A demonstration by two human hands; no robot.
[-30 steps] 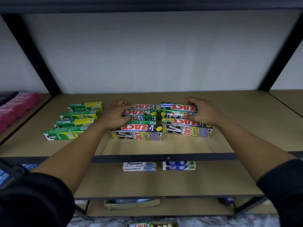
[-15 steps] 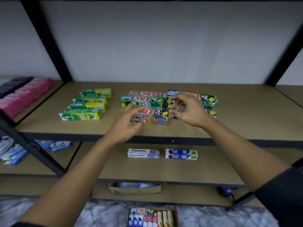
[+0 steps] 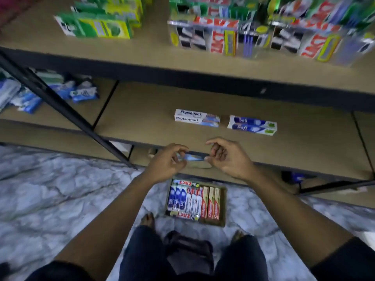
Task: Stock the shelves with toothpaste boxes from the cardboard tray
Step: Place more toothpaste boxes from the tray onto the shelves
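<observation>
The cardboard tray (image 3: 222,207) lies on the marble floor between my feet and the shelving, packed with several toothpaste boxes (image 3: 193,200) in blue, white and red. My left hand (image 3: 165,163) and right hand (image 3: 227,157) hover above it, in front of the middle shelf's edge, with fingers loosely curled and nothing in them. The top shelf (image 3: 142,51) carries stacked Zact boxes (image 3: 205,35) and green-yellow boxes (image 3: 97,25). A Pepsodent box (image 3: 196,118) and a Safi box (image 3: 251,125) lie on the middle shelf (image 3: 142,118).
A black slanted frame post (image 3: 60,106) crosses the left side. Blue and white packets (image 3: 60,92) lie on the neighbouring left shelf. A small cardboard box with blue contents (image 3: 195,159) sits on the bottom shelf behind my hands. My legs and bare feet are below.
Both hands have left the Zact stacks on the top shelf and dropped down toward the floor tray. My view has tilted steeply downward.
</observation>
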